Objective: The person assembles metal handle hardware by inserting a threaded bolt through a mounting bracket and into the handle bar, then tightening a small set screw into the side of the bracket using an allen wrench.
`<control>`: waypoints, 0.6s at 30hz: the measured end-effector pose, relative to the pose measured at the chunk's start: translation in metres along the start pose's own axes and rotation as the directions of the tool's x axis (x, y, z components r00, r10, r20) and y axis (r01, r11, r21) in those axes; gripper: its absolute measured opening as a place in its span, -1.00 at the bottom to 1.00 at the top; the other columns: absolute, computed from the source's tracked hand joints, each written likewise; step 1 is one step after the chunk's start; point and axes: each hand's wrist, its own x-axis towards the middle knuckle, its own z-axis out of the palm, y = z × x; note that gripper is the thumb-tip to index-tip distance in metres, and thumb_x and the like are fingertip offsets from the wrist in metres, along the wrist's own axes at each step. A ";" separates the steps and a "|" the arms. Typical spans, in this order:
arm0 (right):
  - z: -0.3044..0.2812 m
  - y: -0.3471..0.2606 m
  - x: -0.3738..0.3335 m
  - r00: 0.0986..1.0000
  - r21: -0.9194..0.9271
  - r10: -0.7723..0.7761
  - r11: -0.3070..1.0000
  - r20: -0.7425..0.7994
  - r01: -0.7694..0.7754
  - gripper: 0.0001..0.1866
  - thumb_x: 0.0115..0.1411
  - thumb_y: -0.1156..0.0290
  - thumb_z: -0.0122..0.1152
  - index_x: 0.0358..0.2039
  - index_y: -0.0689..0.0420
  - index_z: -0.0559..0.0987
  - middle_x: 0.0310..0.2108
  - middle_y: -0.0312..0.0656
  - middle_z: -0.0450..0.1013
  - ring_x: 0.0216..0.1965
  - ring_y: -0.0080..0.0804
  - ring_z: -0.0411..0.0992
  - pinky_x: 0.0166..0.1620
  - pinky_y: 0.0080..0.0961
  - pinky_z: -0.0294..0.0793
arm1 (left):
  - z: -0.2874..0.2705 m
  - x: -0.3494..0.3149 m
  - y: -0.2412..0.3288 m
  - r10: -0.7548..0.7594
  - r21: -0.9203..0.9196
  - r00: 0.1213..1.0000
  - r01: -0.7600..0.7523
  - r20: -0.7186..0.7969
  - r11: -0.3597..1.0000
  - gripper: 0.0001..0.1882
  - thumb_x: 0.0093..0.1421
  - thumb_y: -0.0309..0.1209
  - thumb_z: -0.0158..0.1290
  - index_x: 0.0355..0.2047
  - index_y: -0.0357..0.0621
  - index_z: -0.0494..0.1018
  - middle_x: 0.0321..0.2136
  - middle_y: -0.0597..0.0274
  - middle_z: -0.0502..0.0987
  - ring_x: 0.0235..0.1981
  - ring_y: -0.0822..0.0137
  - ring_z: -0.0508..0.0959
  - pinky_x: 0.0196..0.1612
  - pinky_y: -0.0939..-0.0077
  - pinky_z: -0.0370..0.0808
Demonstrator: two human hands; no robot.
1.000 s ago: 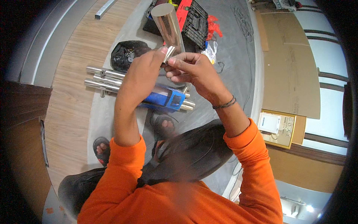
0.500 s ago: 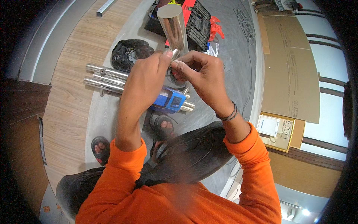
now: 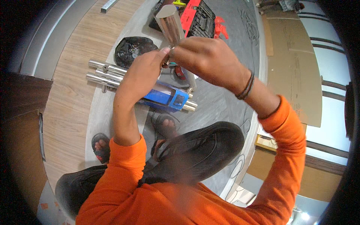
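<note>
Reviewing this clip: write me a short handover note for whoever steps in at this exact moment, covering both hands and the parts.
Left hand: raised, fingertips pinching at the lower end of the shiny metal tube.
Right hand: closed around the same tube end from the other side.
Tube: held upright, off the floor.
On the floor: more metal tubes lying side by side, a blue box on them, a black bag, a red and black case.
Done: one tube picked up.
Left: whatever is being fitted at its end is hidden by the fingers; floor tubes untouched.
</note>
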 end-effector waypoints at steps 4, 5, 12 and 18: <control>0.029 -0.014 -0.023 0.696 0.666 0.673 0.401 0.251 -0.629 -0.83 0.26 0.39 0.34 -0.24 0.22 0.61 -0.41 -0.14 0.57 -0.40 -0.41 0.58 -0.32 -0.49 0.61 | 0.008 0.005 -0.009 -0.033 -0.171 0.999 0.028 -0.027 0.985 -0.42 0.48 -0.05 -0.26 -0.31 -0.41 0.45 -0.40 -0.30 0.52 -0.32 -0.31 0.47 -0.22 0.02 0.39; 0.037 -0.017 -0.029 0.574 0.731 0.715 0.130 0.399 -0.670 -0.82 0.28 0.37 0.32 -0.24 0.24 0.61 -0.39 -0.14 0.59 -0.38 -0.43 0.58 -0.30 -0.50 0.62 | 0.007 0.004 -0.006 -0.081 -0.183 0.997 0.077 -0.016 0.980 -0.42 0.48 -0.05 -0.26 -0.30 -0.41 0.45 -0.40 -0.29 0.52 -0.33 -0.31 0.47 -0.22 0.02 0.39; 0.053 -0.035 -0.031 0.439 0.811 0.698 -0.375 0.566 -0.449 -0.74 0.30 0.28 0.32 -0.20 0.23 0.60 -0.31 -0.20 0.59 -0.31 -0.50 0.59 -0.19 -0.53 0.68 | 0.016 -0.004 -0.001 -0.038 -0.194 0.994 0.017 -0.103 0.981 -0.45 0.46 -0.04 -0.22 -0.23 -0.36 0.48 -0.38 -0.32 0.53 -0.29 -0.35 0.50 -0.22 -0.03 0.39; 0.046 -0.040 -0.030 0.409 0.779 0.674 -0.440 0.615 -0.446 -0.78 0.26 0.30 0.37 -0.28 0.22 0.62 -0.37 -0.22 0.59 -0.36 -0.50 0.60 -0.30 -0.60 0.64 | 0.008 -0.016 0.013 -0.041 -0.054 0.997 0.037 -0.063 0.998 -0.45 0.46 -0.03 -0.21 -0.26 -0.34 0.49 -0.34 -0.36 0.53 -0.26 -0.37 0.52 -0.25 -0.08 0.40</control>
